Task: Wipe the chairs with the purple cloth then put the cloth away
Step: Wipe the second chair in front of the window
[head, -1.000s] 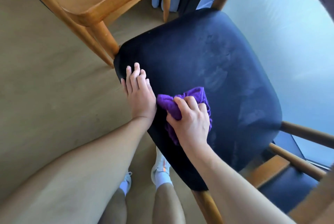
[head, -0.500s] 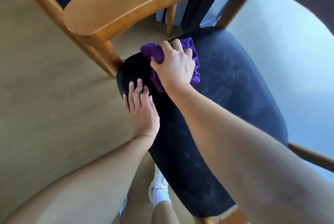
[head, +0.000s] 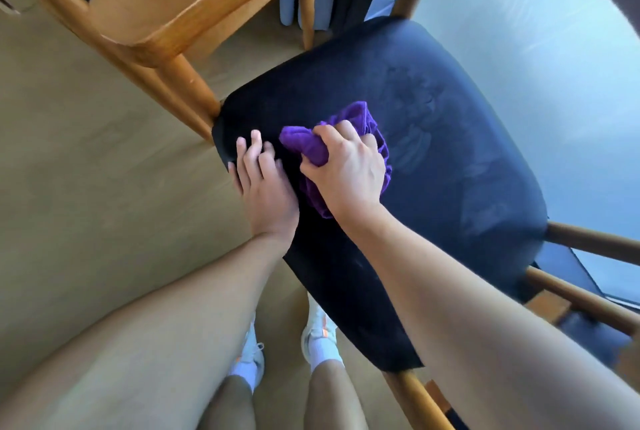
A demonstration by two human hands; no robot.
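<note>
A wooden chair with a dark blue padded seat (head: 450,194) fills the middle of the head view. My right hand (head: 346,169) grips a bunched purple cloth (head: 360,121) and holds it down on the seat's left half. My left hand (head: 263,183) lies flat on the seat's left edge, fingers straight, right beside the cloth. Faint wipe marks show on the padding to the right of the cloth.
The chair's curved wooden backrest (head: 194,6) and its leg (head: 187,83) stand at the upper left. Wooden rails (head: 588,246) of the frame stick out at the right. Light wood floor (head: 86,169) lies on the left, my feet (head: 318,336) below.
My right hand has pulled the cloth from the seat's back corner by the backrest towards me, to the middle left of the seat. My left hand stays on the seat's edge.
</note>
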